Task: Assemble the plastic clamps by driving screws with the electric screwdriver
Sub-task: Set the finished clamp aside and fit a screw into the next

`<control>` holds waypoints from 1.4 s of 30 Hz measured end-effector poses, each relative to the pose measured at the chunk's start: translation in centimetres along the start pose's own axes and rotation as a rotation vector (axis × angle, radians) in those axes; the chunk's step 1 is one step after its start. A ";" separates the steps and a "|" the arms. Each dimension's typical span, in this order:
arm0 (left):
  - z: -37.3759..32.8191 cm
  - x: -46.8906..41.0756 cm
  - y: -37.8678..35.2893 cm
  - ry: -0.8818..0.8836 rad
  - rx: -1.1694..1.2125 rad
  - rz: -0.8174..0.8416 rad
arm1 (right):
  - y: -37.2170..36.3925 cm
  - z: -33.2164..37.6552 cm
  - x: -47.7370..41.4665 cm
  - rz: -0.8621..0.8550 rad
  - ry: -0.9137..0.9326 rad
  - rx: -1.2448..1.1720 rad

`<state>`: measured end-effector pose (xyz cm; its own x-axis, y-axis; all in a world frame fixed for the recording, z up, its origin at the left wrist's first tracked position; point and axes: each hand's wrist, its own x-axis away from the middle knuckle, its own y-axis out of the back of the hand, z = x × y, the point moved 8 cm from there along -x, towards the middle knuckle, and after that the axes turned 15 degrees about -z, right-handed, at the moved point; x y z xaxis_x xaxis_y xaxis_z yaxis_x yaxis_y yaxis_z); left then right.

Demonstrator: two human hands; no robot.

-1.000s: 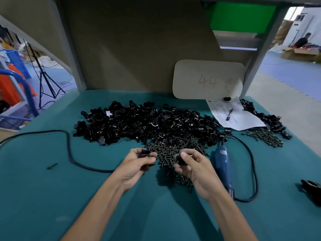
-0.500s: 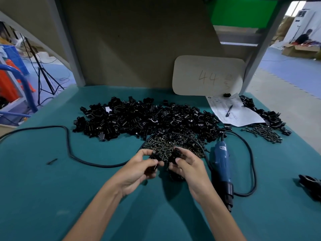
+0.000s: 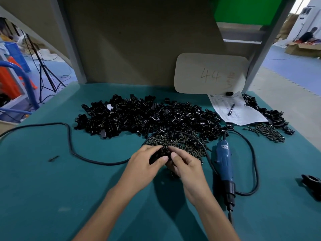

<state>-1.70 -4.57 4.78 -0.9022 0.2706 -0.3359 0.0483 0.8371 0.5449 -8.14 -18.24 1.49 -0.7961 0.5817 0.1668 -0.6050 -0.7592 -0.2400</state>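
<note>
My left hand (image 3: pixel 144 164) and my right hand (image 3: pixel 186 165) meet above the teal table (image 3: pixel 69 197), fingertips together. Between them they pinch black plastic clamp pieces (image 3: pixel 162 153), mostly hidden by the fingers. Just behind the hands lies a heap of dark screws (image 3: pixel 177 141). A broad pile of black clamp parts (image 3: pixel 147 117) spreads across the middle of the table. The blue electric screwdriver (image 3: pixel 224 164) lies to the right of my right hand, tip toward me, untouched.
The screwdriver's black cable (image 3: pixel 69 145) loops across the left of the table and around the tool. A paper sheet with a pen (image 3: pixel 232 110), a smaller screw heap (image 3: pixel 267 132) and more clamp parts (image 3: pixel 271 115) sit at the back right. A black object (image 3: pixel 311 185) lies at the right edge.
Both hands have come together from apart, bringing the two black clamp pieces against each other. The view has shifted slightly.
</note>
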 end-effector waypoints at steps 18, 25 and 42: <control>-0.3 0.3 -0.2 -0.009 0.136 0.014 | -0.8 1.1 1.1 0.053 -0.075 -0.186; -0.5 0.5 -1.2 -0.025 0.111 0.140 | -1.0 1.7 1.6 0.067 -0.070 -0.212; -1.0 0.7 -1.5 -0.059 0.103 0.175 | -0.9 2.1 1.8 0.068 -0.056 -0.188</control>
<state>-2.85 -6.14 4.48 -0.8495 0.4412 -0.2892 0.2483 0.8181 0.5186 -9.02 -17.12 4.03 -0.8375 0.5100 0.1962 -0.5413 -0.7250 -0.4259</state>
